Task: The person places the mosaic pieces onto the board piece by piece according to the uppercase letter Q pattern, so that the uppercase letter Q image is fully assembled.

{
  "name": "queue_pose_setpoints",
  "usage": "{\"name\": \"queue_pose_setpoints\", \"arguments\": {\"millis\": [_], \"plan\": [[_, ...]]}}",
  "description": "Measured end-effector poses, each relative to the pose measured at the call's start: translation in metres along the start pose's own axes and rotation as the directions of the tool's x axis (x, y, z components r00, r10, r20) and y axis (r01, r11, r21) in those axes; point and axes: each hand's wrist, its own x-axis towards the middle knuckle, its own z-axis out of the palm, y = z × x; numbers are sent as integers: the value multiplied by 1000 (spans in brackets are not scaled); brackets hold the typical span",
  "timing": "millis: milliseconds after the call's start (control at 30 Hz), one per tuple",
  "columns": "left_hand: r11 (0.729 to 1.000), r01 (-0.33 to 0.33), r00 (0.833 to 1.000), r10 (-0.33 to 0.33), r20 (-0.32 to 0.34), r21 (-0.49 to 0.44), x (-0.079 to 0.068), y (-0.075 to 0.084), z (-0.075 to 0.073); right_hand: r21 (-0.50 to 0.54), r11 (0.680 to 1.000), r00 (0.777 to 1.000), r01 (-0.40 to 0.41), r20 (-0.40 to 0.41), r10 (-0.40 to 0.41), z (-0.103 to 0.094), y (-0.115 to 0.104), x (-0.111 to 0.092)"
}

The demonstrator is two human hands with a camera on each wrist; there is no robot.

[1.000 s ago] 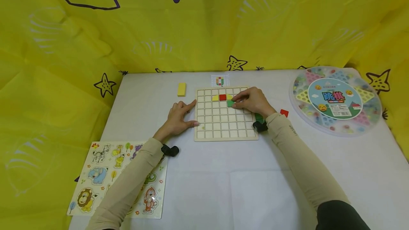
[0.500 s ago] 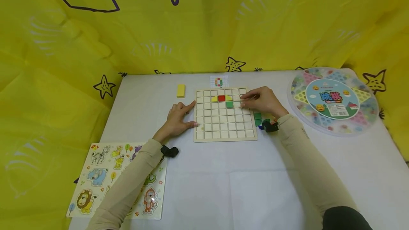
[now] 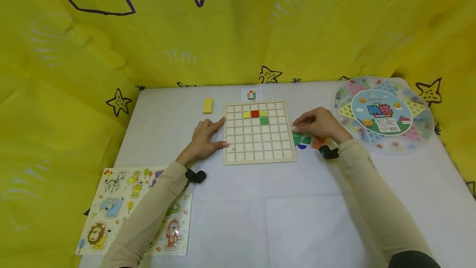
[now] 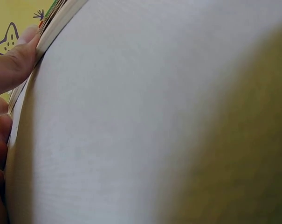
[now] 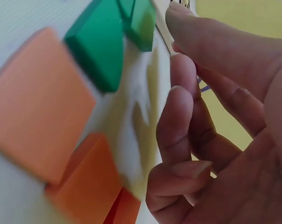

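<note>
Partly filled gridded board (image 3: 257, 137), four tiles (image 3: 254, 113) within

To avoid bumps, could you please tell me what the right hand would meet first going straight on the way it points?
Probably the edge of the grid board, just ahead of the right hand; depth is unclear, so the hand might pass above.

Bare tabletop (image 3: 238, 214) opens a broad passage between the two sleeves (image 3: 380, 199), up to the grid board (image 3: 243, 133). The left grip (image 3: 204, 139) blocks the board's left edge. On the right, the right grip (image 3: 320, 124) and loose green and orange pieces (image 3: 306, 140) crowd the space before the round case (image 3: 383, 113).
</note>
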Motion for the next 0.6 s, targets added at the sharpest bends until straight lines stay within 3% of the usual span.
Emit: {"name": "queue_pose_setpoints", "arguments": {"millis": [200,600], "plan": [[1000,-8,1000,8,-3,-6,0,-1,1,-22,999,999,-30,44,31,0,6,-5],[1000,-20,1000,19,-15,-17,-1,0,-1,-84,996,998,6,65,-1,3,2,-1]]}}
